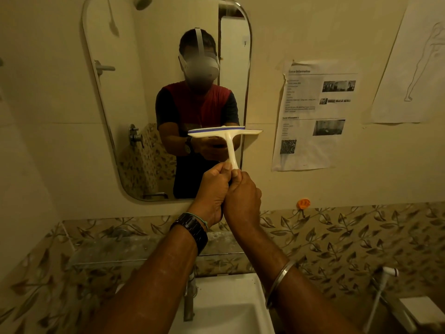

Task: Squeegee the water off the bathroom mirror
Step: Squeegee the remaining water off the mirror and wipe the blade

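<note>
- Bathroom wall, cream tile above, leaf-patterned tile below; a printed sheet and a line drawing were taped to it beside the mirror's right edge.
- Mirror, tall, with rounded corners, hung on that wall above the basin. Any water on the glass was too faint for me to make out.
- Squeegee, white with a blue strip along the blade, was upright in a T, blade level and lying across the mirror's right edge, low on the glass. Whether the blade touched the glass I could not tell.
- Left hand, watch at the wrist, fingers curled tight round the foot of the handle.
- Right hand, bangle on the forearm, wrapped round the same handle end, touching the left; both closed on it, I judged, to keep the blade level and pressed evenly.
- Tap stood at the basin's rear edge, beneath my forearms, placed to catch run-off, I supposed.
- Orange hook sat on the wall below the printed sheet, unused.
</note>
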Tool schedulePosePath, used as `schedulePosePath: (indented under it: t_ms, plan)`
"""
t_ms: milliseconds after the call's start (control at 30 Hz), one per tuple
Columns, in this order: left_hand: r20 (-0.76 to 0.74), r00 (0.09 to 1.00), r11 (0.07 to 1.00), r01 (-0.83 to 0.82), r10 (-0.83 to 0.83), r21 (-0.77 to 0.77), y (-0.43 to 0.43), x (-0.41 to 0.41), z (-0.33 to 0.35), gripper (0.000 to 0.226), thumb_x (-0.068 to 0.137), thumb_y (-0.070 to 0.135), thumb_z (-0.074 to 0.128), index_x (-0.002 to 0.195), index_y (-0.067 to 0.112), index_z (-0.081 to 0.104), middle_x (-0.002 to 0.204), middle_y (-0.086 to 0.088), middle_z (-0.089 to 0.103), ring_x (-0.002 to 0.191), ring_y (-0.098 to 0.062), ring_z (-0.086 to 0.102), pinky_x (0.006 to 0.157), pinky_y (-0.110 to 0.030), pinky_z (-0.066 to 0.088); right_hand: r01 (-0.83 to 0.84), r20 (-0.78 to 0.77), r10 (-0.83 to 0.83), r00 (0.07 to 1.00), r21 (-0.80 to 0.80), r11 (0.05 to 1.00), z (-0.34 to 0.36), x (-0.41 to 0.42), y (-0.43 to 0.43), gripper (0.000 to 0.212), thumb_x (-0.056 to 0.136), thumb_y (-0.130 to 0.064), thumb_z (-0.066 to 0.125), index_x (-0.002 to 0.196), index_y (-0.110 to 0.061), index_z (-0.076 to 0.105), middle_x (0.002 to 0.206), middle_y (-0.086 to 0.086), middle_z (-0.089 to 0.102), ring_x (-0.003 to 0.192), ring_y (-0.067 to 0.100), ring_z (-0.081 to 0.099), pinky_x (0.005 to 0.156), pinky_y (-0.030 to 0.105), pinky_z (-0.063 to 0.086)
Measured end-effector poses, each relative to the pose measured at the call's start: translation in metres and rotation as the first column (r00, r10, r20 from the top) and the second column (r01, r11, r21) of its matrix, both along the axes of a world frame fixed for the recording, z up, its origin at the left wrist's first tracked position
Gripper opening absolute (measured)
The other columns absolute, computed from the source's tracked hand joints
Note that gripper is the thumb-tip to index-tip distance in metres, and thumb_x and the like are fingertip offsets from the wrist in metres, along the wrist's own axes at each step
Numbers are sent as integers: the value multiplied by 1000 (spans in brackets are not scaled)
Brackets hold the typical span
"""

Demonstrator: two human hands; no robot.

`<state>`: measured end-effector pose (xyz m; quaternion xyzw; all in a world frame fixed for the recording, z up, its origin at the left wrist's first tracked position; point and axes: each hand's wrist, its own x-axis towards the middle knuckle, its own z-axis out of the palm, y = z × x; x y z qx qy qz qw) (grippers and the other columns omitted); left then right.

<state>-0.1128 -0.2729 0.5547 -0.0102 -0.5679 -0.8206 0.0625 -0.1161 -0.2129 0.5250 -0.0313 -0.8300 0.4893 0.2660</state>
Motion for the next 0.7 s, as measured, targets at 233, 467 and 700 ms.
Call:
schedulePosePath:
  t_ms: [233,467,700]
  plan:
    - [19,1000,1000,4,-4,1,-1,-2,-19,27,108,26,50,109,10,72,98,-9,72,92,-17,69,78,-30,58,7,14,-7,1000,-24,1000,-18,2,-3,44,110,-47,30,117,-19,63,78,-10,58,69,7,56,53,22,36]
    - [34,999,1000,22,-22,12,-2,-1,-34,27,108,26,51,111,7,71,100,-10,71,93,-17,68,80,-30,58,16,28,-16,999,-8,1000,-31,5,-4,44,110,-46,30,118,-18,64,80,-9,57,66,4,52,52,20,33]
    - [64,998,1000,18,-18,-2,-1,0,-58,30,108,26,50,111,2,70,94,-9,69,90,-16,66,81,-29,56,-5,60,5,998,1,1000,-51,12,-1,44,111,-45,28,113,-18,63,83,-4,63,70,9,52,58,31,43]
